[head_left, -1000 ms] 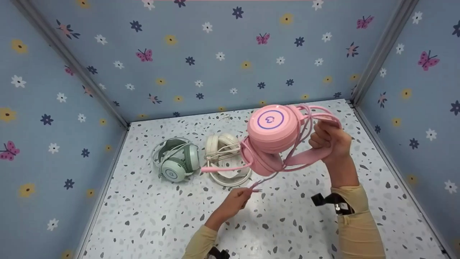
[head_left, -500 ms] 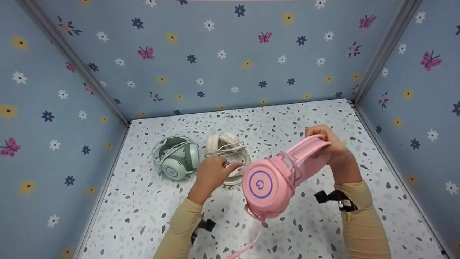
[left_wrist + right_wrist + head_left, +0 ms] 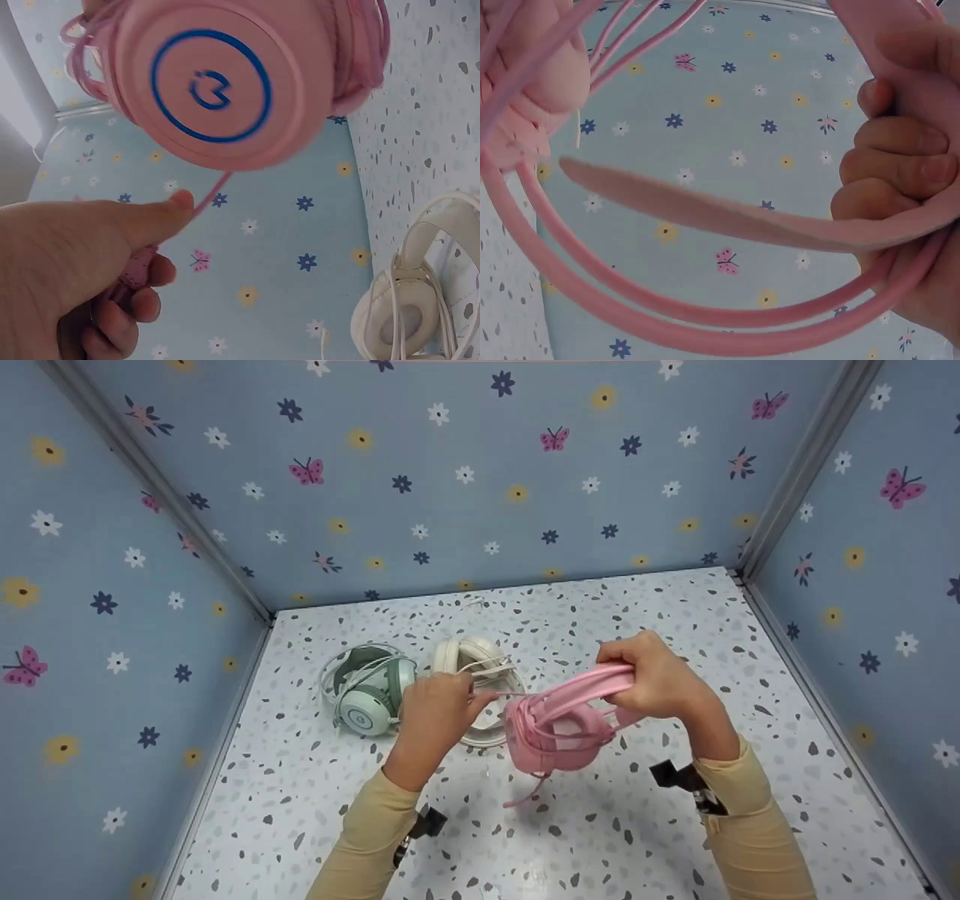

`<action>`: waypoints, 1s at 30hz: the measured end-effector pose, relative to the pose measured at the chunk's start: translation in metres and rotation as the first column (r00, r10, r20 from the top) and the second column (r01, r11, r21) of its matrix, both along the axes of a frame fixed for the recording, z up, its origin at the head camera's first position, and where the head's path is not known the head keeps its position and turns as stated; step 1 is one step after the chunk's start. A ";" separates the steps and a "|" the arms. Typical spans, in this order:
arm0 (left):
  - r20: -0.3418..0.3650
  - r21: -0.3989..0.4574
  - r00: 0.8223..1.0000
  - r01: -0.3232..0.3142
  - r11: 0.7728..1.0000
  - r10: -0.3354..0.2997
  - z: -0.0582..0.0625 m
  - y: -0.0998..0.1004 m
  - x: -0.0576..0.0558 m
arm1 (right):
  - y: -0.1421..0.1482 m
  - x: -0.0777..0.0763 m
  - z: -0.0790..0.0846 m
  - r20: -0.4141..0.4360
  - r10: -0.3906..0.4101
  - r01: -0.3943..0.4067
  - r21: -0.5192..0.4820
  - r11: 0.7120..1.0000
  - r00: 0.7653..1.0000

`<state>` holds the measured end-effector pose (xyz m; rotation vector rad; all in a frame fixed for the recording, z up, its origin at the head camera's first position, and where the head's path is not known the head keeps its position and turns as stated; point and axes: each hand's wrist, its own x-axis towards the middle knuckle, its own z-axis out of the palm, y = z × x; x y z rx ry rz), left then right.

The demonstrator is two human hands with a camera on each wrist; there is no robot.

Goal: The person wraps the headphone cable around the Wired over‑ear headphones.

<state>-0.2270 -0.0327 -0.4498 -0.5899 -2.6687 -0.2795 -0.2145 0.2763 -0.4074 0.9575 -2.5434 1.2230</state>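
A pink headset (image 3: 559,739) hangs above the speckled table, its cable wound round the earcups. My right hand (image 3: 656,679) grips it by the headband; in the right wrist view the fingers (image 3: 892,150) curl round the pink band (image 3: 727,217). My left hand (image 3: 439,716) pinches the headset's thin pink cable (image 3: 212,193) between thumb and fingers, and the cable is stretched toward the earcup (image 3: 225,90). Some pink cable also sits in the left palm. The pink microphone boom (image 3: 525,799) points down below the earcups.
A green headset (image 3: 367,697) lies on the table (image 3: 315,810) at the left. Beside it lies a cream headset (image 3: 480,652), partly hidden behind my left hand. Flowered blue walls (image 3: 465,510) stand at the back and both sides.
The pink headset has come down and turned, its earcups now facing more away from the head camera. My left hand has moved up and forward, drawing the cable; the right hand has shifted left.
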 end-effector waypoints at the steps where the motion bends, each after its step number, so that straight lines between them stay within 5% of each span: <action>1: 0.003 -0.004 1.000 -0.010 1.000 0.010 0.002 0.000 0.003 | -0.001 0.001 0.000 -0.041 -0.041 0.041 0.013 0.999 0.998; 3: 0.028 0.009 0.999 -0.025 1.000 0.025 0.005 -0.001 0.007 | -0.003 0.001 -0.002 -0.129 -0.113 0.116 0.019 0.993 0.985; 6: 0.084 0.061 0.996 -0.020 0.998 0.015 0.007 -0.003 0.014 | -0.005 0.000 -0.006 -0.281 -0.214 0.221 -0.008 0.975 0.935; 9: 0.142 0.165 0.989 0.024 0.986 -0.048 0.008 -0.005 0.022 | -0.007 -0.003 -0.010 -0.405 -0.323 0.319 -0.078 0.945 0.856; 12: 0.213 0.306 0.966 0.073 0.949 -0.143 0.007 -0.004 0.031 | -0.008 -0.006 -0.015 -0.463 -0.437 0.404 -0.175 0.898 0.771; 14: 0.288 0.438 0.931 0.082 0.895 -0.226 0.004 -0.001 0.038 | -0.010 -0.007 -0.018 -0.470 -0.506 0.445 -0.243 0.862 0.723; 16: 0.364 0.575 0.876 0.056 0.816 -0.317 -0.002 0.003 0.043 | -0.013 -0.007 -0.021 -0.467 -0.558 0.467 -0.304 0.830 0.686; 19: 0.426 0.752 0.787 -0.035 0.658 -0.446 -0.016 0.012 0.049 | -0.017 -0.007 -0.027 -0.458 -0.609 0.479 -0.376 0.793 0.648; 22: 0.430 0.848 0.731 -0.125 0.515 -0.530 -0.030 0.021 0.053 | -0.020 -0.007 -0.032 -0.445 -0.650 0.489 -0.430 0.759 0.617; 24: 0.418 0.883 0.711 -0.174 0.435 -0.565 -0.037 0.026 0.054 | -0.022 -0.007 -0.035 -0.435 -0.675 0.496 -0.462 0.736 0.596; 26: 0.414 0.899 0.699 -0.212 0.384 -0.582 -0.041 0.031 0.056 | -0.023 -0.007 -0.036 -0.424 -0.695 0.500 -0.487 0.716 0.581; 30: 0.405 0.911 0.696 -0.251 0.327 -0.593 -0.049 0.039 0.056 | -0.026 -0.008 -0.038 -0.403 -0.713 0.493 -0.525 0.694 0.574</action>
